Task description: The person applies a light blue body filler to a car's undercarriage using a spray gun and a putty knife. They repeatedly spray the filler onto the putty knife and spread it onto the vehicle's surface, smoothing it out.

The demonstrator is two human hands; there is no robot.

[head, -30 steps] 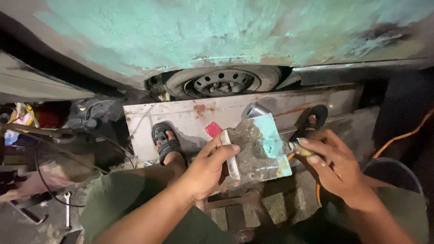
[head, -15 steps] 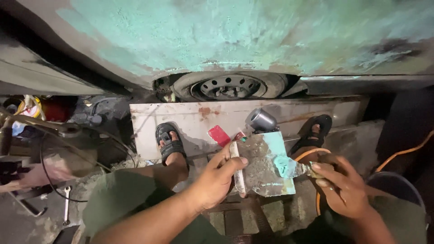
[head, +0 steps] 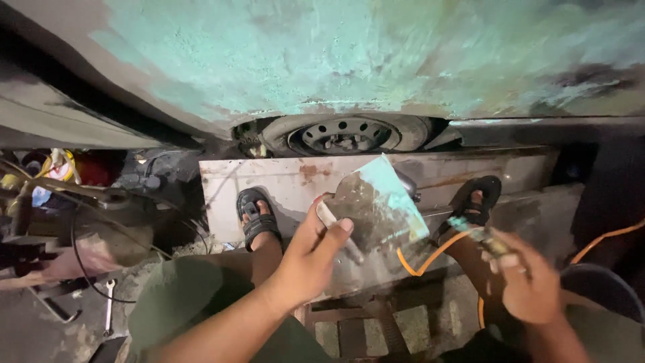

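The person sits low beside a vehicle body (head: 349, 60) whose panel is smeared with pale green filler, a bare steel wheel (head: 346, 134) showing beneath its lower edge. Their left hand (head: 312, 259) is closed around the edge of a flat mixing board (head: 376, 205), thumb and fingers pinching it so that it tilts up toward the panel; the board is caked with dark grey residue and carries a streak of green filler along its upper right side. A pale stick-like handle lies under the thumb against the board, though I cannot tell exactly what it is. The right hand (head: 527, 279) is lower and off to the right, well apart from the board, blurred, its fingers wrapped around a small putty knife (head: 480, 235) with green filler on the tip. Both feet wear black sandals (head: 259, 218), planted on a rusty metal sheet (head: 295, 185) lying on the ground below the wheel. An orange cable (head: 437, 255) loops between the board and the right hand. To the left, on the dirty floor, lie a spanner (head: 107, 316) and a tangle of dark wires and clutter.
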